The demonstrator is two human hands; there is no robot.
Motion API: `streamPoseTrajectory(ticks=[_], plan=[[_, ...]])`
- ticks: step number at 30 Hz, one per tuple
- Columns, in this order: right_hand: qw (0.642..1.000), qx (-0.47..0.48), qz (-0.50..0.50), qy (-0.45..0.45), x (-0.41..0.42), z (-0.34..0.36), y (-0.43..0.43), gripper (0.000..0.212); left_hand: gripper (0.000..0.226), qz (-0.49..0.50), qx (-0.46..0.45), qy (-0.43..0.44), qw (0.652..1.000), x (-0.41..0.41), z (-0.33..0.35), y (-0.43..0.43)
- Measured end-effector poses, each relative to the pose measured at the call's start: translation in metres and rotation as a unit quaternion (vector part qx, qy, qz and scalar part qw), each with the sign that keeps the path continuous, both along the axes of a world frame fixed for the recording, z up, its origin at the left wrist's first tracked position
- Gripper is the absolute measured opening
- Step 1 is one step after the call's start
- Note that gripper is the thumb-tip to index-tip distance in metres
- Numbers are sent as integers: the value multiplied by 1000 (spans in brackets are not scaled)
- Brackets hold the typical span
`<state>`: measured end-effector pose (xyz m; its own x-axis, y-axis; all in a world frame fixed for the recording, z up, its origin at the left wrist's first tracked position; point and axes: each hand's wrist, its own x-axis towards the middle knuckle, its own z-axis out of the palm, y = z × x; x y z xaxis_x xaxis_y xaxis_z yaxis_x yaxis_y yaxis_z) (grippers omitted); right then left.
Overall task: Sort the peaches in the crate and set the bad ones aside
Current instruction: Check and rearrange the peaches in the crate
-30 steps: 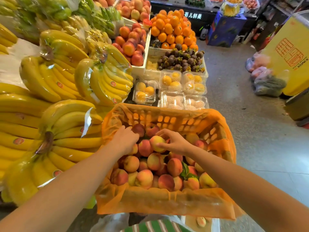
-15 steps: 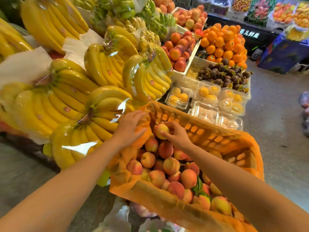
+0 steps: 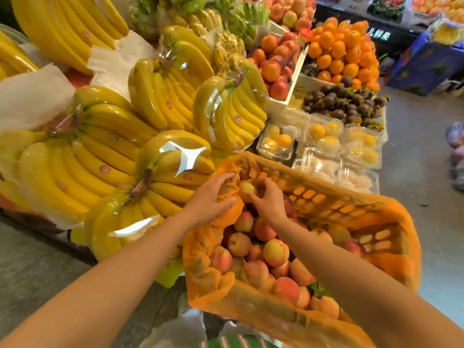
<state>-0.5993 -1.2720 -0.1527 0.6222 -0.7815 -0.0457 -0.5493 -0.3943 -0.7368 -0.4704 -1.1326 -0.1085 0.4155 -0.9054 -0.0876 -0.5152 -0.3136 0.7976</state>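
Curling round a half-hidden peach [image 3: 247, 187], right hand [image 3: 270, 204]

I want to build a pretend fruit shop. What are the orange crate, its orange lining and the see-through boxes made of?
Crate: likely hard plastic, moulded with rows of slots. Lining: thin, soft sheet, maybe fabric or film; it crumples and drapes over the rim. See-through boxes: clear glossy plastic; fruit shows through.
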Motion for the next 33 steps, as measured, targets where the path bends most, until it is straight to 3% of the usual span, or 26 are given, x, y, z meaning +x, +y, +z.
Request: streamPoseTrajectory(ticks=[6,11,15,20,26,33], plan=[[996,-4,93,-6,-34,13,-6,44,56,4,-5,-61,998,-4,-1,-3],[981,-29,175,84,-83,15,-8,32,52,43,-6,-139,989,-23,1,-3],[949,-59,235,203,-114,8,1,40,57,58,5,-158,986,-44,0,5],[940,-61,236,238,-127,-5,17,69,64,89,12,-124,988,-54,-4,26],[953,-90,239,166,-118,9,20,55,64,91,9,-103,991,-61,-1,40],[970,11,238,43,-74,20,41,62,51,99,-11,-60,993,-62,7,48]])
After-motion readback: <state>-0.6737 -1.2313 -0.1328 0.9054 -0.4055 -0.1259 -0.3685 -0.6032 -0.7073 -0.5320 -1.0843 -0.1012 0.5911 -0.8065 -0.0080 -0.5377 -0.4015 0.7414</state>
